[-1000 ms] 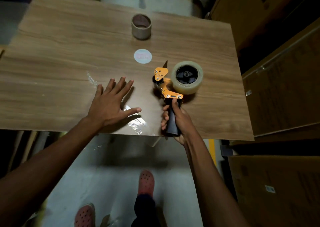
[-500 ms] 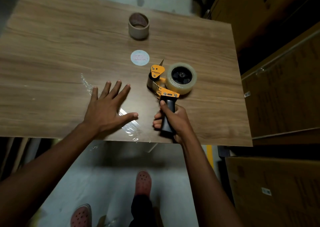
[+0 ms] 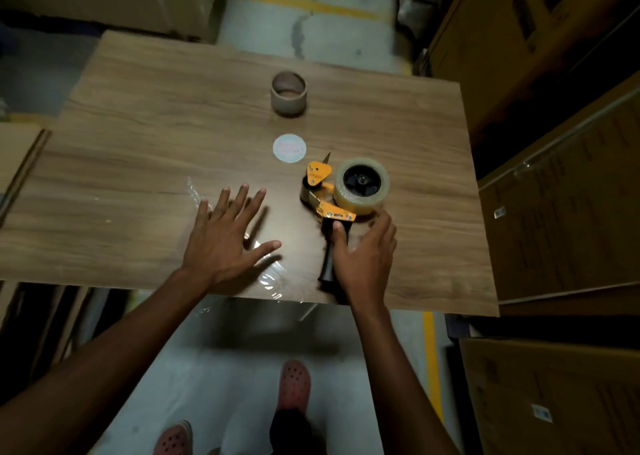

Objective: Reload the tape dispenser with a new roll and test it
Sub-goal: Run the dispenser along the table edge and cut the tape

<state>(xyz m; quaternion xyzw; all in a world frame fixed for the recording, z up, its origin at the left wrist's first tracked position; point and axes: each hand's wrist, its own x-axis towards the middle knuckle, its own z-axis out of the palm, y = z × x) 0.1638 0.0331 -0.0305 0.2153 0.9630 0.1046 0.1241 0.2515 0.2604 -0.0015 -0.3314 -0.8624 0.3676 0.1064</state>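
Note:
The orange tape dispenser (image 3: 317,177) lies on its side on the wooden table (image 3: 138,135), loaded with a full clear tape roll (image 3: 362,186). Its black handle (image 3: 328,260) points toward the near edge. My right hand (image 3: 367,257) rests over the handle with fingers spread and loose; only the thumb lies on it. My left hand (image 3: 225,236) is flat on the table, fingers apart, pressing on a strip of clear tape (image 3: 273,278) that runs diagonally to the table's near edge. An empty cardboard core (image 3: 288,93) stands farther back.
A round white sticker (image 3: 289,147) lies between the core and the dispenser. Stacked cardboard boxes (image 3: 561,212) stand close along the right side, and more at the left (image 3: 17,149). My feet in pink clogs (image 3: 294,385) are on the concrete floor below the near edge.
The dispenser has been laid down on the table. My right hand has loosened from a closed grip on the handle to spread fingers. My left hand stays flat on the tape strip.

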